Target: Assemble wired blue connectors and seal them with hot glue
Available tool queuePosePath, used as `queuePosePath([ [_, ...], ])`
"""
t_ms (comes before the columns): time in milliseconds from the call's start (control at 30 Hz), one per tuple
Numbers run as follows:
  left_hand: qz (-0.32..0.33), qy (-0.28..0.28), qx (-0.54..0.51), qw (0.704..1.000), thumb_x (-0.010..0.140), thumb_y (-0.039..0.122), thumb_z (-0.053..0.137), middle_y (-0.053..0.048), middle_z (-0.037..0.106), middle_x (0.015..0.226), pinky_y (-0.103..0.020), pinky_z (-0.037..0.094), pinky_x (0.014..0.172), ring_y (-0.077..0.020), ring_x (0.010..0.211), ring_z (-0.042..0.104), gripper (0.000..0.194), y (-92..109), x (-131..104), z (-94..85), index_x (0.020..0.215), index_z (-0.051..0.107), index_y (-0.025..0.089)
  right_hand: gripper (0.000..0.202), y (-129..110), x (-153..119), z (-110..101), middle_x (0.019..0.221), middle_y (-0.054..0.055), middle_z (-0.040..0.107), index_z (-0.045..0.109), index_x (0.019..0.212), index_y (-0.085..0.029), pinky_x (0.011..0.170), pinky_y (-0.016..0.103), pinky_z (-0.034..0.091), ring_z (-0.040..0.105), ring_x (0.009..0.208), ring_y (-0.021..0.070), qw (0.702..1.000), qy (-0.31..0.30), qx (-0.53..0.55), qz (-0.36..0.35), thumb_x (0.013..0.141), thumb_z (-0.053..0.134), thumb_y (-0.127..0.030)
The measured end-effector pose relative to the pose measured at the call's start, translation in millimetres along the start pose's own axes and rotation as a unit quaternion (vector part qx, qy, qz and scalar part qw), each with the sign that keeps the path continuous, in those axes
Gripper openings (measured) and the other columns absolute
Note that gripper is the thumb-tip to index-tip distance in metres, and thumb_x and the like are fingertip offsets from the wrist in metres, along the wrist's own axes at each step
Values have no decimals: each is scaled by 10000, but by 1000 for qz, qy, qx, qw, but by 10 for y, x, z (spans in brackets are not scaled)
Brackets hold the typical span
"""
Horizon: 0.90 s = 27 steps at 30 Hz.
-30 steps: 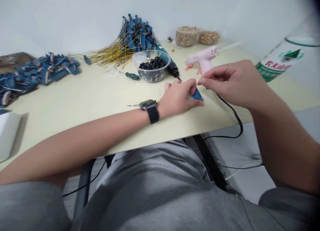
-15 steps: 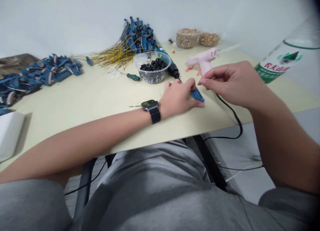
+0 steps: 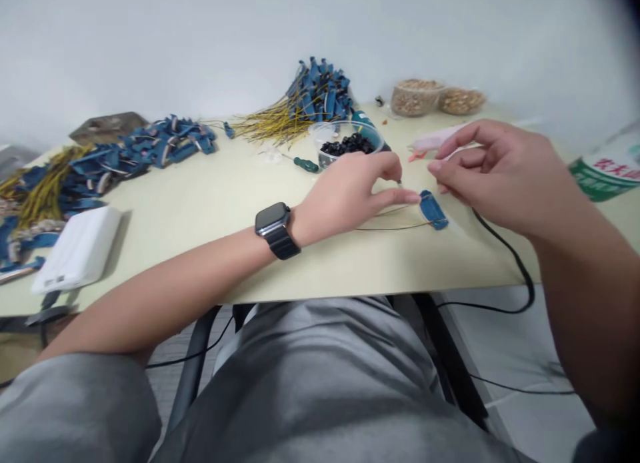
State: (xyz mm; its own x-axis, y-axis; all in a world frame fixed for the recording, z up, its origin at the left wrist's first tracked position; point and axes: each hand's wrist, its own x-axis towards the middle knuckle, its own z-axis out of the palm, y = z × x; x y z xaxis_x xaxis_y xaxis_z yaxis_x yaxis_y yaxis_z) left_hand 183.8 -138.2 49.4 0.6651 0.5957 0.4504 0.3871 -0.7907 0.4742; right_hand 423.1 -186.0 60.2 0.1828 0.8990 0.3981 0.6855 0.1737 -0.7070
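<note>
Lying three o'clock of the spread left hand [image 3: 345, 191], the blue piece [image 3: 433, 211] seems handily placed for the right hand [image 3: 503, 173], grip unclear.

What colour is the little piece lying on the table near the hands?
The little piece is blue; it shows in the head view, the only one.

"What do we count mid-frame?"

"Two hands [image 3: 345, 191] [image 3: 507, 173], one watch [image 3: 273, 218], and one loose blue piece [image 3: 433, 208] right of centre."

"Above those?"

"We see one screwdriver [image 3: 306, 165], one clear bowl [image 3: 325, 160], one pink glue gun [image 3: 433, 140] and, upper right, two containers [image 3: 414, 111] [image 3: 461, 109] of tan bits [image 3: 416, 89]."

"The edges?"

"One bottle [image 3: 607, 169] at right, one white box [image 3: 80, 246] at left."

"And the heaped blue pieces [image 3: 143, 149] [image 3: 323, 93], upper left and upper centre?"

"Too many overlap for us to count, as with the black bits [image 3: 350, 145] in the bowl."
</note>
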Motion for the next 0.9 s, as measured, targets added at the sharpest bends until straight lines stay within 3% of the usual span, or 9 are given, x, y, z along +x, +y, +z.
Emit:
queuePosePath([
  [67, -24, 50, -2, 998, 1152, 521, 773, -43, 697, 762, -410, 407, 777, -217, 770, 621, 544, -59, -20, -221, 717, 632, 226, 272, -131, 70, 106, 599, -72, 708, 736, 891, -224, 567, 309, 427, 623, 524, 139, 1000, 8, -8, -2, 857, 859, 16],
  [133, -57, 108, -2, 993, 1185, 558, 701, -23, 526, 615, -424, 327, 721, -188, 656, 490, 727, -163, -39, -466, 577, 465, 238, 292, -309, 145, 206, 624, -69, 735, 729, 877, -224, 547, 307, 433, 650, 541, 139, 1000, 0, -8, -19, 869, 860, 37],
  [267, -155, 201, 30, 967, 1199, 540, 607, -1, 333, 590, -444, 225, 708, -176, 614, 284, 762, -590, -149, -992, 563, 296, 259, 325, -663, 317, 392, 608, -86, 704, 716, 885, -223, 507, 287, 383, 579, 491, 102, 996, -3, 12, -83, 903, 822, 83],
  [367, -254, 241, 81, 933, 1143, 510, 685, 10, 195, 644, -421, 154, 721, -186, 698, 178, 754, -1047, -313, -1322, 606, 226, 247, 335, -777, 449, 571, 601, -81, 676, 688, 870, -223, 543, 283, 378, 579, 501, 100, 991, 25, 31, -130, 923, 792, 91],
  [467, -326, 247, 93, 907, 1160, 507, 645, 5, 221, 637, -422, 208, 699, -187, 686, 211, 717, -1467, -479, -1514, 635, 228, 252, 337, -732, 522, 773, 612, -65, 661, 663, 868, -227, 636, 321, 415, 612, 556, 124, 981, 73, 35, -174, 898, 797, 81],
  [567, -331, 238, 156, 900, 1165, 458, 616, 2, 266, 658, -433, 351, 727, -198, 684, 320, 620, -1754, -586, -1575, 657, 315, 272, 327, -629, 500, 911, 573, -71, 513, 628, 776, -234, 643, 360, 354, 441, 548, 124, 966, 128, -5, -223, 894, 831, -8],
  [700, -364, 218, 231, 876, 1100, 350, 665, -61, 539, 723, -443, 497, 886, -255, 816, 553, 417, -1997, -685, -1594, 729, 496, 264, 401, -507, 398, 957, 517, -69, 395, 482, 635, -250, 601, 372, 308, 331, 503, 121, 951, 158, -47, -261, 796, 795, -57],
  [833, -406, 216, 268, 847, 1009, 222, 661, -152, 771, 1047, -473, 534, 1009, -322, 1041, 657, 93, -2189, -884, -1759, 916, 665, 231, 432, -410, 351, 974, 503, -70, 305, 377, 606, -259, 570, 372, 256, 267, 495, 119, 950, 144, -42, -272, 753, 753, -109],
  [900, -441, 211, 295, 821, 1004, 211, 643, -198, 790, 1287, -521, 522, 1076, -383, 1229, 662, 186, -2267, -1027, -1884, 1165, 734, 224, 413, -382, 352, 995, 515, -63, 306, 373, 604, -258, 573, 372, 250, 282, 507, 123, 951, 133, -29, -278, 767, 732, -136],
])
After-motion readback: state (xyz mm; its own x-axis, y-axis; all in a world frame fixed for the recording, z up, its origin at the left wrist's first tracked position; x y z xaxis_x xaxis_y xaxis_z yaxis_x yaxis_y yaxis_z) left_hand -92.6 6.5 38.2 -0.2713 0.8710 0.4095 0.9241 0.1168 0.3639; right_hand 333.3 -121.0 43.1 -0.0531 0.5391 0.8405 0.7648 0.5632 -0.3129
